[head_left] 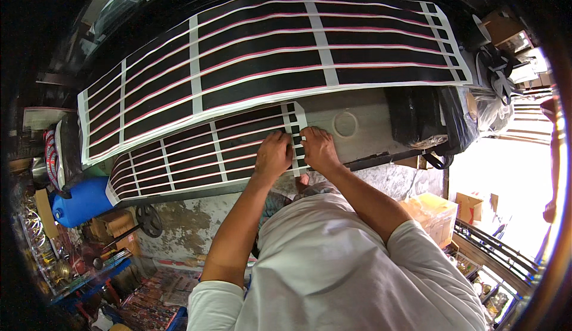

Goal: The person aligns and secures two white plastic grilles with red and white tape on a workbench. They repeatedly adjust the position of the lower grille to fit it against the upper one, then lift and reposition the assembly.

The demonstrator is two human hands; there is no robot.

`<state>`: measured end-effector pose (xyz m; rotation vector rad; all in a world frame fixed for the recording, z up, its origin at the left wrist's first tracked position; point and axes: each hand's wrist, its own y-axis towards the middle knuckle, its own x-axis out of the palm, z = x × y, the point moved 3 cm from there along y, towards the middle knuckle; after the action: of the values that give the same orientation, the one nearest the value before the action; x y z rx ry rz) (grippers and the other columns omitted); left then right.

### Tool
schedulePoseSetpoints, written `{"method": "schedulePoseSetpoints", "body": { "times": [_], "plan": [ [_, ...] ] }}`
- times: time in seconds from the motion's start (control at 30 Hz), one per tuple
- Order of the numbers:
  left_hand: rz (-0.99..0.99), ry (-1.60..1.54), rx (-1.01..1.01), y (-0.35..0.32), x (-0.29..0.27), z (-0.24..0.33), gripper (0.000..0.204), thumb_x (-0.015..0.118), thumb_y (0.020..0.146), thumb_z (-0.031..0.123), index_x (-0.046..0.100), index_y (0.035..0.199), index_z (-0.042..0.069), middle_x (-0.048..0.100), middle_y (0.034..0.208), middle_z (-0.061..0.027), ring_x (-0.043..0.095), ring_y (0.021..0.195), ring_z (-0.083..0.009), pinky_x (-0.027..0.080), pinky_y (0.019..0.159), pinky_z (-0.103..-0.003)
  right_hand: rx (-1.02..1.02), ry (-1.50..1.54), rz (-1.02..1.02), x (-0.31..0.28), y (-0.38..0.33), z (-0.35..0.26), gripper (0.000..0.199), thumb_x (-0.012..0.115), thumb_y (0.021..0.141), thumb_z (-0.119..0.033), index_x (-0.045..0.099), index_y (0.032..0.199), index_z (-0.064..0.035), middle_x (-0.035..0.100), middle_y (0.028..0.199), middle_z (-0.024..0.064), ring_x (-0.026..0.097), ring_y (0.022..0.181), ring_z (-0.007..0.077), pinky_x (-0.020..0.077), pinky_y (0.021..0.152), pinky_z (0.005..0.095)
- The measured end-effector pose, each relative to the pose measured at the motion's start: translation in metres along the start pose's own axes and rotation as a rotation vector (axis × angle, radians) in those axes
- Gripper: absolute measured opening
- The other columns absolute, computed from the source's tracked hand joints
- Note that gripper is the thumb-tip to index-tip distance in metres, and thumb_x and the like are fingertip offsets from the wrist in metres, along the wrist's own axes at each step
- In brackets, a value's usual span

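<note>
i see a black sheet [190, 157], white-gridded; left fingers [279, 137] and right fingers [314, 133] curl at its right end, i can't tell if pinching.

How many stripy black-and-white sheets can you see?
2: the far sheet, across the back, and the near sheet, with the left hand and right hand at its right end. More may lie hidden underneath.

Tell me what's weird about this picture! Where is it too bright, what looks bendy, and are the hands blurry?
In the head view, the bright opening at right is washed out white; in the head view, the upper striped sheet bows, probably partly from the fisheye lens; in the head view, the left hand and right hand look fairly sharp.
</note>
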<state>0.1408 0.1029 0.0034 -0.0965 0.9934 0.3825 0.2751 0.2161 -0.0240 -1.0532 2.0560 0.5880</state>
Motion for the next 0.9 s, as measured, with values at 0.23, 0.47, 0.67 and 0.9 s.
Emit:
{"method": "schedulePoseSetpoints", "body": {
  "times": [0.23, 0.47, 0.67, 0.9],
  "plan": [
    [-0.07, 0.134, 0.044, 0.02, 0.001, 0.002, 0.034, 0.077, 0.083, 0.01, 0.07, 0.113, -0.002, 0.07, 0.104, -0.0194, 0.07, 0.103, -0.0409, 0.06, 0.09, -0.049, -0.034, 0.014, 0.043, -0.001, 0.008, 0.005, 0.032, 0.068, 0.088, -0.003, 0.058, 0.118, -0.0086, 0.067, 0.11, 0.0157, 0.064, 0.106, 0.0392, 0.046, 0.093, 0.0535],
    [-0.397, 0.308, 0.035, 0.04, 0.005, 0.011, 0.037, 0.079, 0.083, 0.013, 0.069, 0.113, -0.004, 0.072, 0.11, -0.0214, 0.075, 0.094, -0.0394, 0.064, 0.082, -0.048, -0.029, -0.015, 0.032, 0.0, 0.008, 0.005, 0.034, 0.065, 0.09, -0.002, 0.057, 0.123, -0.0066, 0.067, 0.113, 0.0177, 0.064, 0.109, 0.0398, 0.0456, 0.094, 0.0541],
    [-0.397, 0.324, 0.132, 0.038, 0.007, 0.002, 0.034, 0.077, 0.087, 0.015, 0.068, 0.113, -0.005, 0.071, 0.111, -0.0212, 0.076, 0.094, -0.0391, 0.064, 0.081, -0.048, 0.004, -0.018, -0.009, 0.002, 0.008, 0.006, 0.036, 0.066, 0.089, -0.002, 0.057, 0.124, -0.0062, 0.067, 0.117, 0.0172, 0.063, 0.113, 0.0396, 0.0454, 0.094, 0.054],
    [-0.396, 0.261, 0.126, 0.038, 0.0, 0.005, 0.034, 0.078, 0.088, 0.016, 0.068, 0.114, -0.005, 0.071, 0.112, -0.0234, 0.076, 0.098, -0.0394, 0.064, 0.084, -0.05, 0.041, -0.02, -0.032, 0.002, 0.008, 0.005, 0.04, 0.069, 0.087, -0.003, 0.057, 0.125, -0.0071, 0.066, 0.119, 0.017, 0.063, 0.115, 0.0397, 0.0461, 0.097, 0.0548]
  ]
}}
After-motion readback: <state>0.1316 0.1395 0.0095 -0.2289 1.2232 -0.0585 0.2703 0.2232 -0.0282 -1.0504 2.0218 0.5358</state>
